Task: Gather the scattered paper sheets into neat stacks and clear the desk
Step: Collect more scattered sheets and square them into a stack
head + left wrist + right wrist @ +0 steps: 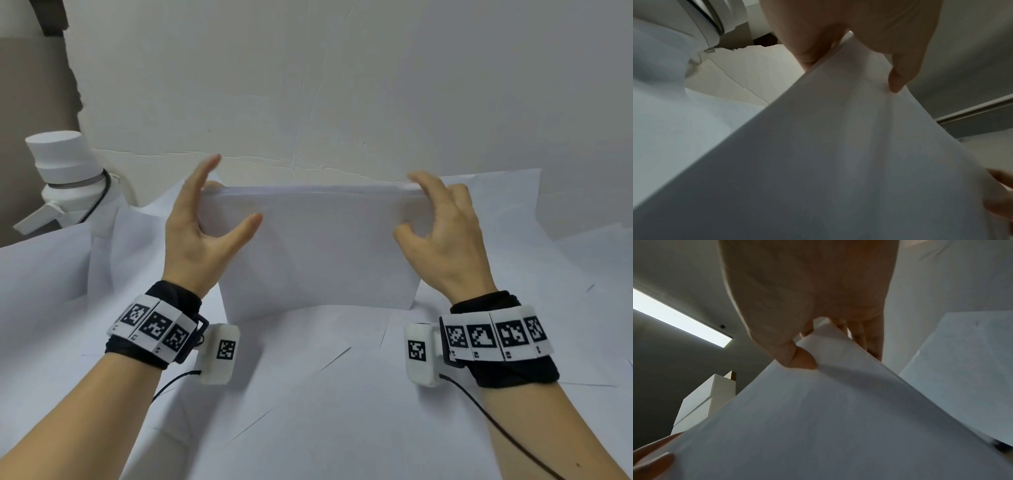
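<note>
Loose white paper sheets [308,394] cover the desk across the lower half of the head view. At frame centre a stack of paper [315,253] stands on its long edge on those sheets. The left hand [202,222] holds its upper left corner, thumb in front and fingers behind. The right hand [442,233] pinches its upper right corner the same way. A white cylindrical device [65,174] stands at the left edge.
</note>
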A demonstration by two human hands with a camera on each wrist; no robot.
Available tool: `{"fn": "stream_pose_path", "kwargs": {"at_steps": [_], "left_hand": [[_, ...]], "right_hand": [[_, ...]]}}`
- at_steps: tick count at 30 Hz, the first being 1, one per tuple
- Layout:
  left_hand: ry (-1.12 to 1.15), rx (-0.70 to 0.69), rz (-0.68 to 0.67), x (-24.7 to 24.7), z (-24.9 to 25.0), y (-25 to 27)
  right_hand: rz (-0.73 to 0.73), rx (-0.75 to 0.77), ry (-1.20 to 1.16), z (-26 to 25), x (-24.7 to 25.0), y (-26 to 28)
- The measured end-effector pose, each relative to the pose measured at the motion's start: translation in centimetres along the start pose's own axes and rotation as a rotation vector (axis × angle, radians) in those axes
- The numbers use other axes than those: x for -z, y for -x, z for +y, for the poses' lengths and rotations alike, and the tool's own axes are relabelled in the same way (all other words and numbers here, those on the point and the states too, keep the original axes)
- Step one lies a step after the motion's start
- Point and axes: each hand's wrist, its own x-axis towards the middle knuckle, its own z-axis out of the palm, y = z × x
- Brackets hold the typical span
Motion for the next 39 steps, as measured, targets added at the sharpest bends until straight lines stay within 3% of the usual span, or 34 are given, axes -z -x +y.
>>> {"fn": "stream_pose_path", "kwargs": {"at_steps": [3, 6, 8, 10, 12, 17, 22, 27, 31, 34, 37, 39], "left_hand": [[-0.014, -0.021, 0.038, -0.3, 0.5, 0.3], [0.184, 0.114, 0.063, -0.3, 0.8, 0.5], [0.289, 0.245, 0.042, -0.4, 0.1, 1.1], [0.316, 0.354, 0.022, -1.0, -0.7, 1.8], [0.286, 0.396, 0.028, -1.7, -1.0, 1.9], [0.318, 0.335, 0.075, -2.0, -0.6, 0.2], [0.287, 0.407, -0.017, -1.5, -2.5, 1.6], [0.287, 0.405, -0.035, -1.8, -2.8, 2.1], [0.300, 0.432, 0.016, -2.3, -2.8, 2.3], [0.305, 0.450, 0.017, -2.3, -3.0, 2.4], [0.316, 0.464, 0.001, -2.3, -2.9, 2.6], [0.332, 0.492, 0.002, -2.3, -3.0, 2.7]], "right_hand": [[0.095, -0.021, -0.095, 0.9, -0.5, -0.2], [0.164, -0.168, -0.520, 2.0, -0.8, -0.5], [0.090, -0.362, -0.772, 3.1, -1.4, -0.7], [-0.051, -0.474, -0.860, 4.0, -2.6, -0.5], [-0.105, -0.461, -0.797, 3.8, -3.6, 0.0], [0.039, -0.397, -0.802, 2.9, -3.7, -0.6], [-0.055, -0.437, -0.713, 3.8, -3.9, 0.2], [0.063, -0.100, -0.431, 2.1, -1.5, -0.3], [0.003, -0.040, -0.116, 0.9, -1.1, -0.3], [0.084, -0.048, -0.137, 1.2, -1.2, -0.4], [0.050, -0.063, -0.185, 1.8, -1.4, -0.5], [0.053, -0.113, -0.395, 2.1, -1.6, -0.4]]}}
